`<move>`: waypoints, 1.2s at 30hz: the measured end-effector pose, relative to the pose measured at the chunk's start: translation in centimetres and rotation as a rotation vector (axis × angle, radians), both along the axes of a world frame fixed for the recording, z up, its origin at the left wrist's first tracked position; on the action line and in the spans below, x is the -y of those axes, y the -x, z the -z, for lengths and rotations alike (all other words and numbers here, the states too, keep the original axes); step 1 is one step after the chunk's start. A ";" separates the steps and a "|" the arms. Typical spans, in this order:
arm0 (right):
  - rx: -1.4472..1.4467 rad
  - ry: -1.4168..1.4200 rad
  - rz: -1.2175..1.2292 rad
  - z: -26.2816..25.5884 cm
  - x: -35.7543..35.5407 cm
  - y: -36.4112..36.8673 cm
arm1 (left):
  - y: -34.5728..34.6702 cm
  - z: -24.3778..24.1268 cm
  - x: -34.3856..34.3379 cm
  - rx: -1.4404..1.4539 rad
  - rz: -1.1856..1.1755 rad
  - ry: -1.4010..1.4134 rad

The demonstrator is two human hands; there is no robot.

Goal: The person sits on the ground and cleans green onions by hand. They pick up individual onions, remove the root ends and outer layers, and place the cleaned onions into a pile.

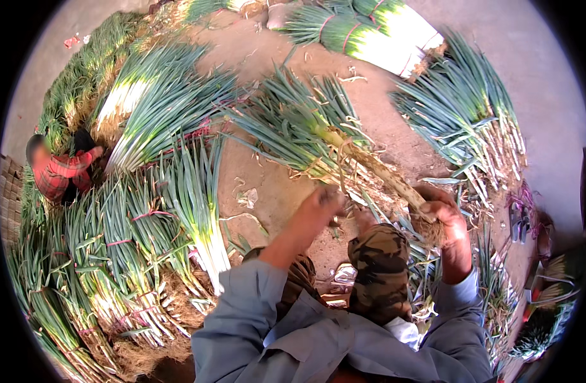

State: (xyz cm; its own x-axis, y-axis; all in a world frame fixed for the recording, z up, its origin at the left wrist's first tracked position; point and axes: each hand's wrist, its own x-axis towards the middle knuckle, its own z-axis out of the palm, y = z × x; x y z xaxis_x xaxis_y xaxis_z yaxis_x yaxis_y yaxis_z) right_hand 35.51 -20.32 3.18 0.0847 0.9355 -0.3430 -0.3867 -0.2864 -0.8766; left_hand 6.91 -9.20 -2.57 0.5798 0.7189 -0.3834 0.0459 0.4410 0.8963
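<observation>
My right hand point(439, 213) grips a single green onion stalk point(384, 170) just above its roots. The stalk slants up and left, and its lower part is brown and dirty, with dry outer leaves hanging from it. Blurred, my left hand point(329, 203) is below and left of the stalk, with its fingers apart and nothing visible in them. Beyond both hands a loose pile of green onions point(283, 122) lies on the dirt floor. The held stalk's leafy end overlaps that pile, so its tip cannot be told apart.
Bundles of green onions tied with pink bands point(116, 244) fill the left side. Another person in a red plaid shirt point(61, 174) sits there. Clean tied bundles point(369, 40) lie at the top, loose green onions point(479, 115) at the right, and a pair of sandals point(519, 222) beside them.
</observation>
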 end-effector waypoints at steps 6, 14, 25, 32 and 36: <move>0.238 -0.058 -0.227 -5.3 9.1 1.1 | -5.9 -0.2 -5.7 0.434 -0.394 0.406; 1.065 -0.190 -0.544 -1.3 12.8 -2.4 | -7.6 -3.7 -3.8 0.700 -0.266 0.304; 0.815 -0.542 -0.109 -2.0 -4.7 7.3 | -8.0 -5.3 -1.9 0.777 -0.224 -0.015; 0.392 -0.515 0.034 -1.8 -8.6 9.3 | -7.5 -4.3 -3.3 0.826 -0.258 -0.088; 0.482 -0.687 0.070 -0.9 -8.9 9.2 | -6.9 -5.1 -3.2 0.809 -0.314 -0.087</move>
State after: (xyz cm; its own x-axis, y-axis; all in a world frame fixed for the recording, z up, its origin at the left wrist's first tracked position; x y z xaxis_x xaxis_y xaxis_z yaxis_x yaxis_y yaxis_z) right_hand 26.28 -11.40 4.07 0.1418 0.9101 0.3894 0.0779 0.3819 -0.9209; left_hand 13.76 -5.97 2.57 0.4205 0.8988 0.1238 -0.7314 0.2551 0.6325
